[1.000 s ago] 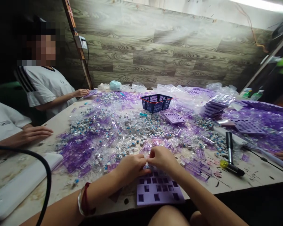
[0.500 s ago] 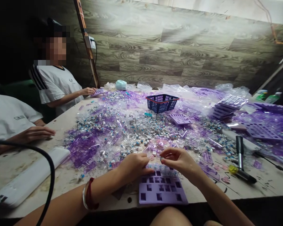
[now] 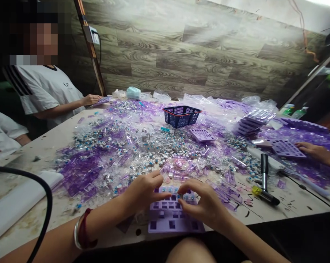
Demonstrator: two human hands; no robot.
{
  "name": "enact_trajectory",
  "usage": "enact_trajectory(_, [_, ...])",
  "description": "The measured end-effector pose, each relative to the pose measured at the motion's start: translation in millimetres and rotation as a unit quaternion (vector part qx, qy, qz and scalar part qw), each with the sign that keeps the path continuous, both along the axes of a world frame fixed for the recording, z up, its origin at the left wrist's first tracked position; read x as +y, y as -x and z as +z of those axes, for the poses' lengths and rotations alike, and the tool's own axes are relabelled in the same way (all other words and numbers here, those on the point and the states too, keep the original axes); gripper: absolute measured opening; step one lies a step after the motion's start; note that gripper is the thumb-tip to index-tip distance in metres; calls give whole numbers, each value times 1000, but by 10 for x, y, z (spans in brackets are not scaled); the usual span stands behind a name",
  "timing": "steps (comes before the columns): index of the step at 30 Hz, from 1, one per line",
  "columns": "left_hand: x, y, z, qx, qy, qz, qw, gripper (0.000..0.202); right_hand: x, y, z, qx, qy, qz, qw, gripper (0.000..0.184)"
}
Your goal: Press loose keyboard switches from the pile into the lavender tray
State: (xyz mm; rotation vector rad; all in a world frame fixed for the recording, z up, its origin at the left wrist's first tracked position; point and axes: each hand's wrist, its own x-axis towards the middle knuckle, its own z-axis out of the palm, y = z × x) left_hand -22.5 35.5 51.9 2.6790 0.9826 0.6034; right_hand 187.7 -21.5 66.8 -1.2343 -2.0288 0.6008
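Note:
A purple keyboard plate [image 3: 160, 227] with square holes lies flat at the table's front edge; small switches sit in its far rows. My left hand [image 3: 143, 189] rests over the plate's far left corner, thumb stretched across it and apart from the bent fingers, with nothing visible between them. Over the plate's upper middle, my right hand [image 3: 205, 199] pinches a small key switch [image 3: 179, 196] with a blue top between thumb and index finger. Whether the switch touches a hole is hidden by the fingertips. Many loose switches [image 3: 167, 146] are heaped beyond both hands.
Clear purple pieces [image 3: 84, 171] are strewn left. Farther back stand a dark basket [image 3: 182, 117] and stacked purple plates [image 3: 254, 122]. A black-handled tool [image 3: 264, 171] lies right. Two co-workers sit left; another person's hand [image 3: 315, 151] reaches in from the right. A black cable [image 3: 45, 190] curves at left.
My right hand has brought the switch down and nearer over the plate. My left thumb now stretches farther out. Another person's hand has appeared at right. The view has shifted.

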Motion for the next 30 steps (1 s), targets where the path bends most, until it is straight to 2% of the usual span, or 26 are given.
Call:
enact_trajectory(4, [-58, -27, 8, -121, 52, 10, 991, 14, 2, 52, -101, -43, -66, 10, 997, 13])
enact_trajectory(9, [-117, -36, 47, -174, 88, 24, 980, 7, 16, 62, -153, -59, -111, 15, 992, 16])
enact_trajectory(16, [-122, -12, 42, -190, 83, -10, 978, 8, 24, 37, -131, -92, -154, 4, 984, 9])
enact_trajectory(22, [-111, -17, 43, -207, 95, -17, 973, 20, 33, 67, -89, -101, -140, 14, 985, 11])
enact_trajectory(30, [-103, -58, 46, -182, 87, -25, 979, 28, 62, 64, -123, -93, -133, -2, 987, 10])
